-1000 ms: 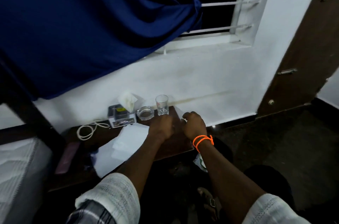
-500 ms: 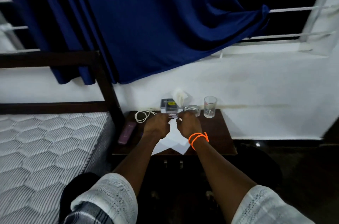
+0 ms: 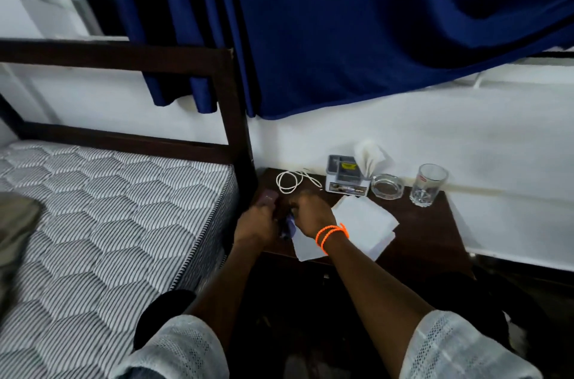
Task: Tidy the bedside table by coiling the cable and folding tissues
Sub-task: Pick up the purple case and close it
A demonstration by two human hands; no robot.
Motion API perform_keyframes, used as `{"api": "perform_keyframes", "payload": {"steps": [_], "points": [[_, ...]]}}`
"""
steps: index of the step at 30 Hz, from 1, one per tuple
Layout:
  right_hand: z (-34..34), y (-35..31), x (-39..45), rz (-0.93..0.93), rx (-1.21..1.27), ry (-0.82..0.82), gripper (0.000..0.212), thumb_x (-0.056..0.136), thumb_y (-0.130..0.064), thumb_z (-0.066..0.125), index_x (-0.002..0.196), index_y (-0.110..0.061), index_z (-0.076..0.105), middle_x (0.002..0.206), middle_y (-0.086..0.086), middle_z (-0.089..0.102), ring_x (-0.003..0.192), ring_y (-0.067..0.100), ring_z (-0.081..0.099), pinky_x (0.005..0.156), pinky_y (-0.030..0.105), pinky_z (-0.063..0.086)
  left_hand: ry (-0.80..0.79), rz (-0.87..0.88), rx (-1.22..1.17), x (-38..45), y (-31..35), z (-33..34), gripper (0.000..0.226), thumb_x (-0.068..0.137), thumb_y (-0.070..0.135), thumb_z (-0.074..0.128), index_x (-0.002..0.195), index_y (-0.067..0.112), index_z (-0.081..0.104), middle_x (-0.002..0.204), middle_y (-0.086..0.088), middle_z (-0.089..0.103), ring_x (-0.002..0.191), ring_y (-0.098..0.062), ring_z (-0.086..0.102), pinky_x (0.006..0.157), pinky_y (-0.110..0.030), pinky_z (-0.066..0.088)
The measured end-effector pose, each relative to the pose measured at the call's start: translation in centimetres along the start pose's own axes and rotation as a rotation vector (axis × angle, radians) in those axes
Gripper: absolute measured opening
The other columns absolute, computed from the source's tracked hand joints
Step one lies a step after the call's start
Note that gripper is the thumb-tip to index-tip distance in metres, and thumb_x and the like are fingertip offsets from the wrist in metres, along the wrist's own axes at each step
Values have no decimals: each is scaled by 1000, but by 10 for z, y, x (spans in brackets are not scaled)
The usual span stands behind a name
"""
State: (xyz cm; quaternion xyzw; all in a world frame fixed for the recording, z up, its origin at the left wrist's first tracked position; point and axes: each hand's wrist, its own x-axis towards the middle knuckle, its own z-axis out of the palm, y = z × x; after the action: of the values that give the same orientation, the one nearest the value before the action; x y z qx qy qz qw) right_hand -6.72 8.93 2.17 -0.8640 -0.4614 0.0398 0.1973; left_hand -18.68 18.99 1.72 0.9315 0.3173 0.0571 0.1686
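Observation:
Loosely looped, a white cable (image 3: 290,181) lies at the back left of the dark bedside table (image 3: 425,232). Flat white tissues (image 3: 363,221) are spread across the table's middle and overhang its front edge. My right hand (image 3: 310,217), with orange bands on the wrist, is curled over the tissues' left corner and appears to pinch it. My left hand (image 3: 257,225) is close beside it at the table's left edge, blurred, its fingers hidden. A pinkish flat object (image 3: 268,196) lies just beyond my left hand.
A grey organiser box (image 3: 344,175) with an upright tissue (image 3: 369,155), a glass ashtray (image 3: 388,186) and a drinking glass (image 3: 428,184) line the wall. The mattress (image 3: 108,207) and dark bed frame (image 3: 236,117) border the table's left. A blue curtain (image 3: 341,21) hangs above.
Both hands have moved from the table's right part to its left side, over the tissues' left corner. The view has swung left, bringing in the bed.

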Motion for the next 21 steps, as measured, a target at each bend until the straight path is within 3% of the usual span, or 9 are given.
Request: {"api": "perform_keyframes", "payload": {"steps": [2, 7, 11, 14, 18, 21], "points": [[6, -3, 14, -11, -11, -17, 15, 82, -12, 61, 92, -15, 72, 105, 16, 68, 100, 39, 66, 75, 37, 52, 25, 8, 44, 8, -12, 7, 70, 89, 32, 61, 155, 36, 37, 121, -15, 71, 109, -39, 68, 93, -43, 55], [25, -5, 49, -50, -13, -66, 21, 85, -14, 59, 101, -18, 72, 106, 14, 66, 102, 38, 66, 79, 40, 57, 45, -31, 111, 30, -28, 30, 51, 90, 33, 59, 140, 26, 54, 133, -7, 64, 120, -31, 59, 97, -39, 48], [38, -4, 73, -59, 17, -84, 28, 87, -13, 59, 109, -23, 72, 106, 13, 64, 101, 38, 67, 79, 40, 56, 59, -60, 86, 48, -40, 47, 63, 88, 34, 61, 149, 36, 46, 152, 3, 48, 131, -26, 49, 104, -39, 41], [47, 0, 90, -66, 39, -117, 35, 86, -14, 59, 117, -27, 71, 111, 11, 63, 105, 35, 66, 83, 40, 57, 109, -127, 41, 63, -47, 57, 71, 87, 32, 63, 154, 32, 39, 159, -1, 40, 139, -28, 43, 108, -43, 37], [59, 8, 101, -45, 76, -152, 46, 83, -7, 60, 123, -27, 68, 120, 8, 63, 113, 32, 64, 93, 41, 56, 125, -259, -44, 73, -50, 69, 80, 83, 40, 68, 155, 25, 37, 139, -9, 51, 128, -32, 49, 103, -46, 41], [64, 13, 104, -60, 89, -150, 47, 83, -6, 60, 124, -26, 67, 120, 7, 64, 114, 32, 63, 93, 40, 55, 102, -306, -163, 79, -55, 71, 73, 82, 38, 70, 150, 25, 46, 128, -14, 60, 121, -37, 56, 101, -47, 47]]}}
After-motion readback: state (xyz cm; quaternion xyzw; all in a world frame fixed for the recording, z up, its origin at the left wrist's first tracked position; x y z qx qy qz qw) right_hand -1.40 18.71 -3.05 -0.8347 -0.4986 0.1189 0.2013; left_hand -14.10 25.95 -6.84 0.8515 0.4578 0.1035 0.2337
